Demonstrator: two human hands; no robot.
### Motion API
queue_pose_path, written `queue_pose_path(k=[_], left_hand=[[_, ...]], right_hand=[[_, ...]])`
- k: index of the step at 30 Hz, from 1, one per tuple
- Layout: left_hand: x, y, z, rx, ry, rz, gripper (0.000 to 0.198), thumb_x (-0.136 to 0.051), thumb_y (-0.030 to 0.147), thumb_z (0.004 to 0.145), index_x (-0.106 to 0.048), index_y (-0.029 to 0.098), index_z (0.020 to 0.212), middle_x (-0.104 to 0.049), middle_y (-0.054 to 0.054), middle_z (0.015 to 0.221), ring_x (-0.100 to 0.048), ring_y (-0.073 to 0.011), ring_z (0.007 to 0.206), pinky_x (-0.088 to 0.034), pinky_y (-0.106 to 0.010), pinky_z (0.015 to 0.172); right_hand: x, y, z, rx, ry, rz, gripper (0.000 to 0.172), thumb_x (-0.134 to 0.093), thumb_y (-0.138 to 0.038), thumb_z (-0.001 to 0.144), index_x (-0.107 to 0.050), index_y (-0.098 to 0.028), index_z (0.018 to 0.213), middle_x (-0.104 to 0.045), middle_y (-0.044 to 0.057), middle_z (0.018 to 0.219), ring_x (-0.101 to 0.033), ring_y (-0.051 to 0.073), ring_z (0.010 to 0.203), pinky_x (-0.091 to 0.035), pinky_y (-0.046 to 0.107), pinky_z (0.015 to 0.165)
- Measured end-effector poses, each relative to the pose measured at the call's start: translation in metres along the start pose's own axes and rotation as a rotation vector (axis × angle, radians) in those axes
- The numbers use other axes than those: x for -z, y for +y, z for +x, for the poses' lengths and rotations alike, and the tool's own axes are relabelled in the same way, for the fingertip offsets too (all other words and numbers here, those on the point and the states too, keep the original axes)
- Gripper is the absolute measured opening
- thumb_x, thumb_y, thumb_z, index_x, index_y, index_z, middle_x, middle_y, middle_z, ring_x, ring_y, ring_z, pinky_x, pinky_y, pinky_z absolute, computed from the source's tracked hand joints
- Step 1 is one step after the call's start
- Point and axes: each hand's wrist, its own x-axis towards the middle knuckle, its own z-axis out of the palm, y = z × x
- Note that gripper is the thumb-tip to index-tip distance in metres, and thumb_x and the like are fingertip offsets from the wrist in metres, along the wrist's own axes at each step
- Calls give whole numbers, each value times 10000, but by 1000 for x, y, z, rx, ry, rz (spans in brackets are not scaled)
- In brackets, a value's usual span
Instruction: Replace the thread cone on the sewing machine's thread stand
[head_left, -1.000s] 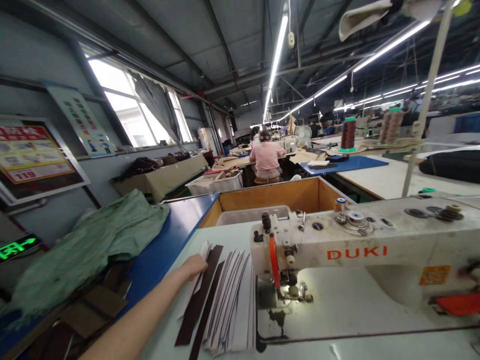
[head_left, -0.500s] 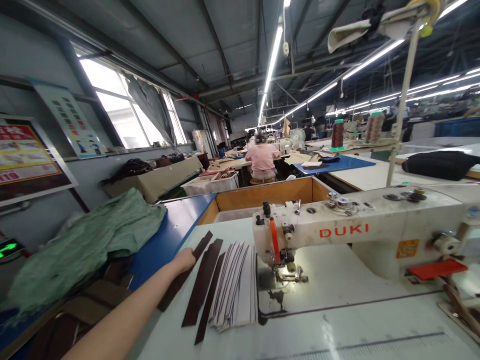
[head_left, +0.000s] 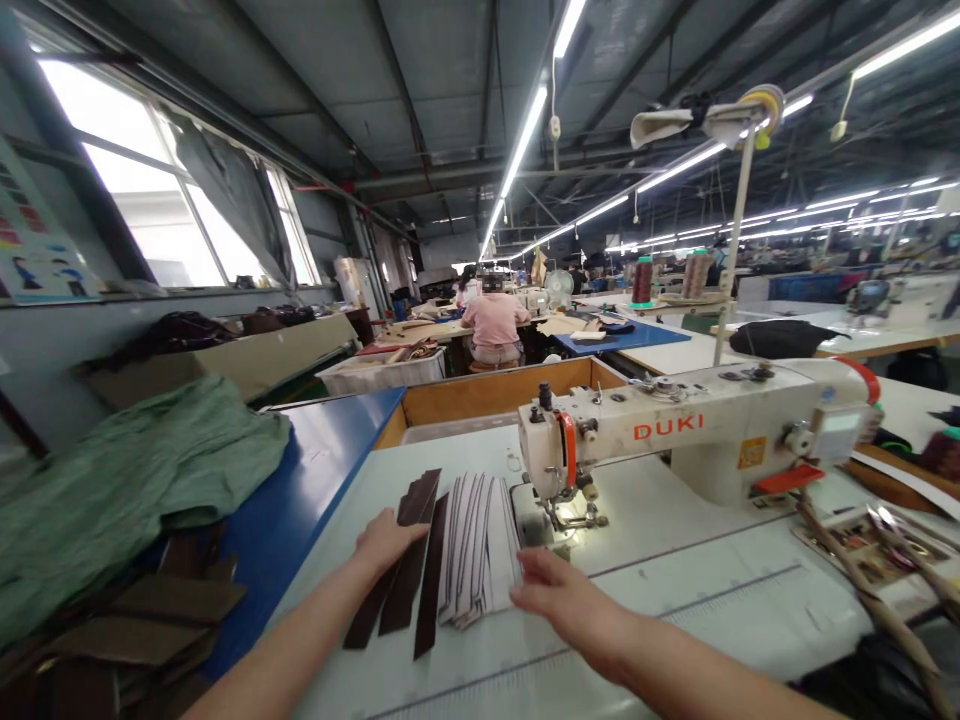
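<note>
Grip's wide open on both: left hand [head_left: 388, 545] lies flat on the dark leather strips [head_left: 411, 570], pinning them square, at the sewing machine's [head_left: 675, 430] eight o'clock; right hand [head_left: 566, 595] seems just beside the white strips [head_left: 476, 550], hard to tell.

Head-worn camera, facing forward and down, close above dark strips [head_left: 431, 580].

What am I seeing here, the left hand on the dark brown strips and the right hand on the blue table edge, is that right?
Not quite: the head view shows the right hand at the white strip stack, over the white sewing table, not on the blue edge. The left hand is on the dark brown strips, as you said.
</note>
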Motion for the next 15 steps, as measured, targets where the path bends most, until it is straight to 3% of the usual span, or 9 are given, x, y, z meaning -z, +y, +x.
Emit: queue_pose_path(k=[2, 5, 12, 15], left_hand=[[0, 3, 2, 5, -30, 49, 330, -623, 348, 884, -573, 166, 1154, -590, -86, 1194, -597, -238, 1043, -507, -454, 870], [-1, 7, 6, 8, -65, 103, 337, -623, 336, 885, -565, 168, 1172, -578, -90, 1214, -590, -242, 1057, -505, -457, 875], [-5, 12, 12, -5, -207, 88, 314, -629, 332, 883, -580, 165, 1145, -604, -79, 1159, -617, -223, 996, -530, -413, 823], [-6, 14, 11, -6, -224, 30, 320, -632, 330, 881, -579, 168, 1151, -600, -80, 1168, -614, -227, 1006, -528, -416, 827]], right_hand=[[-19, -26, 22, -48, 34, 22, 378, -616, -191, 858, -536, -137, 1224, -616, 95, 1180, -578, 217, 1123, -426, 330, 964], [-37, -43, 43, -109, 70, 21, 304, -568, -272, 929, -543, -137, 1200, -603, 95, 1173, -607, 218, 1037, -489, 394, 891], [-48, -41, 73, -169, 166, -106, 319, -594, -305, 927, -552, -158, 1207, -563, 93, 1221, -586, 237, 1053, -510, 444, 877], [-51, -39, 87, -120, 168, -106, 310, -591, -310, 929, -558, -156, 1196, -572, 90, 1204, -594, 231, 1034, -518, 436, 862]])
